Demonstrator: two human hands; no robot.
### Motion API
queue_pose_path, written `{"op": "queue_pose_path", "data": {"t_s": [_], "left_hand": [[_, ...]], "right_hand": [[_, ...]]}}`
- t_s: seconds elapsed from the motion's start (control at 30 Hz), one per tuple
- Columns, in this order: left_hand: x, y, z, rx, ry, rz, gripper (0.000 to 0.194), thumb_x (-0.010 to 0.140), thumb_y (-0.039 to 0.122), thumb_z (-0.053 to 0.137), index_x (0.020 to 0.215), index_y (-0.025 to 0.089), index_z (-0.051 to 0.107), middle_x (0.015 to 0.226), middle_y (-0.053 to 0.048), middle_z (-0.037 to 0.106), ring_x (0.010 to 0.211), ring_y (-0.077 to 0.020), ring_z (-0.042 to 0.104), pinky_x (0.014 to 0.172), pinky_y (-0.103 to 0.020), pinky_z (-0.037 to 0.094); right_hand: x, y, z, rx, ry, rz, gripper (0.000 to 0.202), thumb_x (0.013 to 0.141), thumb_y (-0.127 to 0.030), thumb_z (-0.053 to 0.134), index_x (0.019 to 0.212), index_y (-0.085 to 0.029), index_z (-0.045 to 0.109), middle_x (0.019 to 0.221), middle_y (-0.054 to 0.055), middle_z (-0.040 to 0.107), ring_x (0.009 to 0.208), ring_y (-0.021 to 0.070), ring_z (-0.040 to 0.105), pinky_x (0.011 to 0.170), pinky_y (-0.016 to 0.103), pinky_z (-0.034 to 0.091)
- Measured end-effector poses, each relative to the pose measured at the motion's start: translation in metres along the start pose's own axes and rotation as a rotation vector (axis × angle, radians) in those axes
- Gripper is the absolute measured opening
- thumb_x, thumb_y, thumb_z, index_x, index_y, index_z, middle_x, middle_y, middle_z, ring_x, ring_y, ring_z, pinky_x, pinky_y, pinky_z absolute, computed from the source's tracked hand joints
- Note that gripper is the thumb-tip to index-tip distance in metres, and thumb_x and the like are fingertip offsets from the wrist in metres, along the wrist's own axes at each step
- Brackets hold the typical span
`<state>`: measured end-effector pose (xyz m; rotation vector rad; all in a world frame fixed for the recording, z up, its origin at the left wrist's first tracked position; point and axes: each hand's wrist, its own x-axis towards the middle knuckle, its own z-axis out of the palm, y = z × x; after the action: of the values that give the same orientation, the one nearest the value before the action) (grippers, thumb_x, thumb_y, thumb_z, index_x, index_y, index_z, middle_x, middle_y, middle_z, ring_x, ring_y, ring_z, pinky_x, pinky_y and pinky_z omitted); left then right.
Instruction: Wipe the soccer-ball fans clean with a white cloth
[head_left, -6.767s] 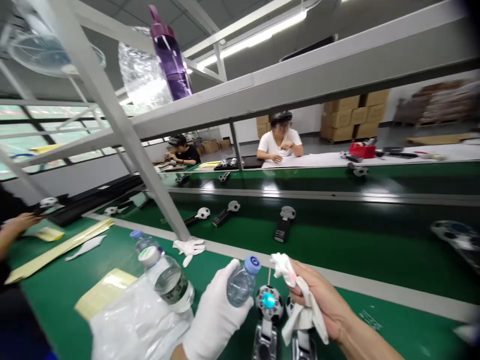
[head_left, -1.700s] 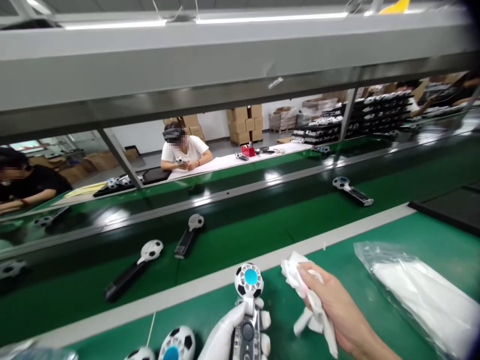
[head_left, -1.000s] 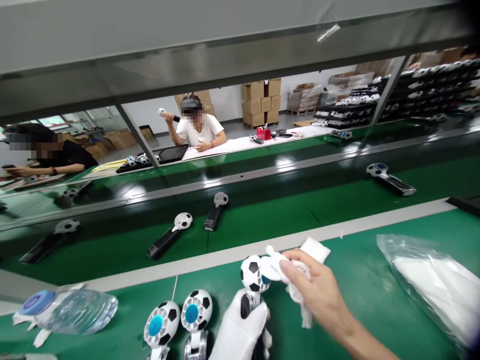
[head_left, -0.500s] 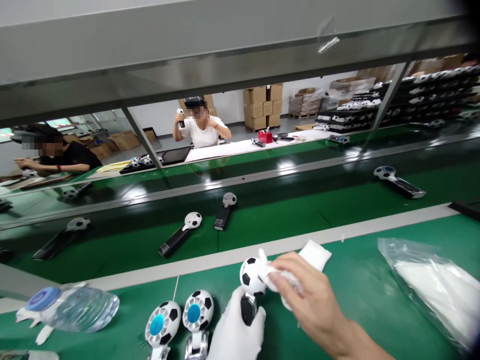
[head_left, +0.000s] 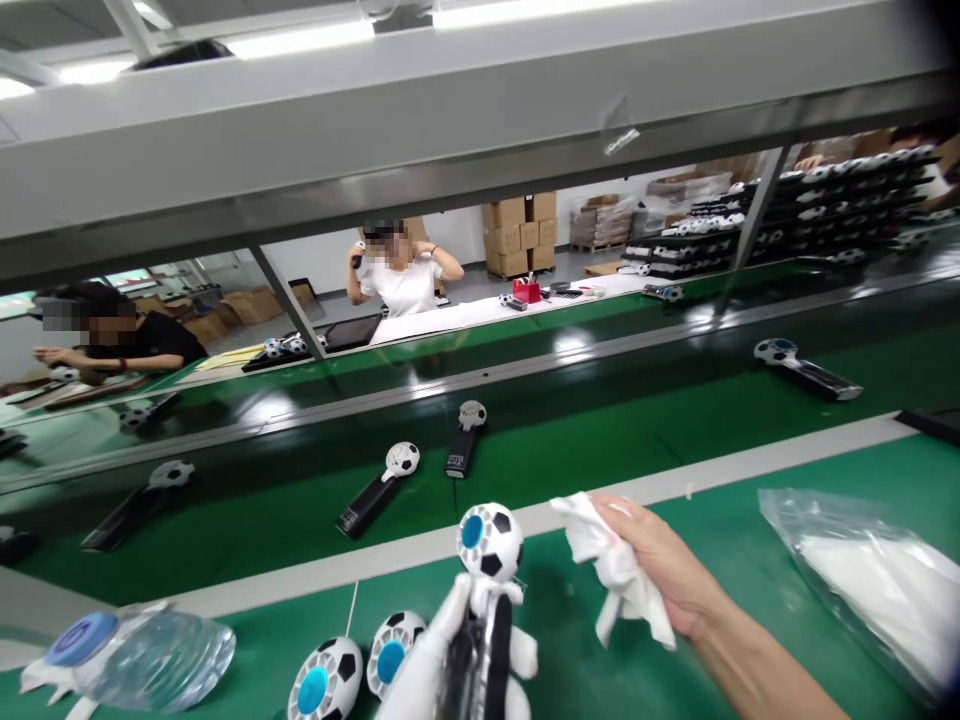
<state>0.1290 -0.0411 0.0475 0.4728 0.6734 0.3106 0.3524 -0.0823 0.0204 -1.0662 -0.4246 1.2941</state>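
My left hand (head_left: 442,650), in a white glove, is closed around the dark handle of a small handheld fan (head_left: 491,543). The fan's round head looks like a black-and-white football with a blue centre, and it points up and to the left. Bare, my right hand (head_left: 652,560) pinches a crumpled white cloth (head_left: 611,560), which hangs down a little to the right of the fan without touching it. Two similar fans, one at the left (head_left: 326,680) and one beside my glove (head_left: 394,655), lie on the green bench; their lower parts are cut off or hidden.
Several fans, among them one lying near the middle (head_left: 379,488), rest on the green conveyor (head_left: 600,430) beyond the bench. A water bottle (head_left: 157,655) lies at the left, a plastic bag of white cloths (head_left: 862,580) at the right. Two people sit across the line under a grey overhead beam (head_left: 450,120).
The fan in my left hand has turned so its blue centre shows. My right hand has drawn the cloth away to the right, off the fan head. The view has tilted up slightly.
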Motion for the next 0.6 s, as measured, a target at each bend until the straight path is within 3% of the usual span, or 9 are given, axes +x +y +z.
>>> {"op": "queue_pose_path", "data": {"t_s": [0.1, 0.23, 0.5, 0.6], "left_hand": [[0.005, 0.012, -0.012, -0.181, -0.13, -0.084, 0.036, 0.082, 0.047, 0.053, 0.108, 0.022, 0.049, 0.062, 0.002, 0.059, 0.044, -0.0089, 0.055, 0.044, -0.017, 0.038], [0.018, 0.013, -0.022, -0.141, -0.267, 0.021, 0.041, 0.08, 0.046, 0.055, 0.113, 0.022, 0.051, 0.061, 0.003, 0.057, 0.04, -0.0077, 0.049, 0.051, -0.023, 0.041], [0.031, 0.014, -0.009, 0.071, -0.294, 0.059, 0.056, 0.074, 0.063, 0.055, 0.109, 0.02, 0.058, 0.059, 0.0, 0.058, 0.05, -0.0146, 0.056, 0.054, -0.027, 0.045], [0.046, 0.018, -0.002, 0.206, -0.192, 0.029, 0.066, 0.071, 0.071, 0.049, 0.109, 0.018, 0.055, 0.056, 0.0, 0.056, 0.048, -0.0162, 0.056, 0.052, -0.028, 0.046]], "right_hand": [[-0.014, 0.006, -0.011, 0.204, -0.001, 0.076, 0.021, 0.074, -0.031, 0.071, 0.075, -0.015, 0.059, 0.062, -0.004, 0.049, 0.051, 0.0046, 0.042, 0.045, 0.014, 0.035], [-0.025, 0.011, -0.017, 0.305, 0.05, 0.132, 0.019, 0.074, -0.028, 0.072, 0.084, -0.015, 0.062, 0.07, -0.001, 0.055, 0.058, 0.0059, 0.048, 0.05, 0.014, 0.04], [-0.025, 0.004, -0.012, 0.139, -0.029, 0.044, 0.024, 0.082, -0.039, 0.062, 0.076, -0.016, 0.056, 0.062, -0.004, 0.043, 0.05, 0.0039, 0.034, 0.044, 0.014, 0.031], [-0.025, -0.002, -0.003, 0.078, -0.028, 0.009, 0.026, 0.081, -0.041, 0.061, 0.076, -0.016, 0.057, 0.062, -0.004, 0.043, 0.05, 0.0045, 0.035, 0.044, 0.014, 0.031]]}}
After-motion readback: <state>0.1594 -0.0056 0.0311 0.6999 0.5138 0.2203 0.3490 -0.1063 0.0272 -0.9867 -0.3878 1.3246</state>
